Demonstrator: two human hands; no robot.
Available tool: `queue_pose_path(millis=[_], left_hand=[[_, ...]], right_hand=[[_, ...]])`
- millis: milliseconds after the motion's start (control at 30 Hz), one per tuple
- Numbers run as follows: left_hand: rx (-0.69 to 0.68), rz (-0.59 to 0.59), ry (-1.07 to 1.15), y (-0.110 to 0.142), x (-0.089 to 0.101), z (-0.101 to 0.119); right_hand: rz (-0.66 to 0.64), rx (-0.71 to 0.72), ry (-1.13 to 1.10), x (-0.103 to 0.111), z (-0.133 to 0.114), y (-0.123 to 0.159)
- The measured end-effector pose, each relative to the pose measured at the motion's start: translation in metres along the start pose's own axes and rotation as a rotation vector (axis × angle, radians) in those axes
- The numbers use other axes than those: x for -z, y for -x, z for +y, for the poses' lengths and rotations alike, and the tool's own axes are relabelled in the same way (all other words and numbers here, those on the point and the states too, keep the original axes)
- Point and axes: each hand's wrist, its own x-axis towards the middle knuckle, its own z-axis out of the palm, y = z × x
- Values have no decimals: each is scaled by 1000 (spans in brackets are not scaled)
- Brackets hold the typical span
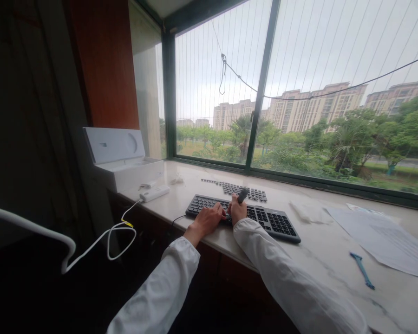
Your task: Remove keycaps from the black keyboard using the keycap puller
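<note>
Left hand: my left hand [209, 219] lies flat on the keyboard [244, 217], fingers spread over the left-middle keys, clamped on nothing.
Right hand: my right hand [237, 209] is closed around a dark tool [243, 195], which sticks up and tilts away from me; I think its lower tip meets the keys, but the fist hides it.
Keyboard: it sits askew on the sill [320, 260], its near-left corner close to the front edge.
Loose keycaps: rows of keycaps [238, 189] lie just behind the keyboard, toward the window frame [261, 88].
Left edge: a white box [123, 162] with its lid up stands at the sill's left end, and a cable [118, 232] hangs off the edge.
Open room: bare sill to the right, up to the paper [383, 241] and a blue tool [362, 270].
</note>
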Motion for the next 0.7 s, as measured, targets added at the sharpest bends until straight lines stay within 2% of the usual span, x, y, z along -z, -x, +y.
queue_pose_path(millis=[133,300,500,700], left_hand=[[11,17,15,1,-1,-1],[57,59,67,7,1,-7],[108,105,104,15,5,-21],[157,96,65,15,3,-21]], right_hand=[[-87,36,-4,-1,-1,5],[-279,270,254,3,-2,14],[-344,503,459,4,-6,24],[-389,685,594,5,-1,28]])
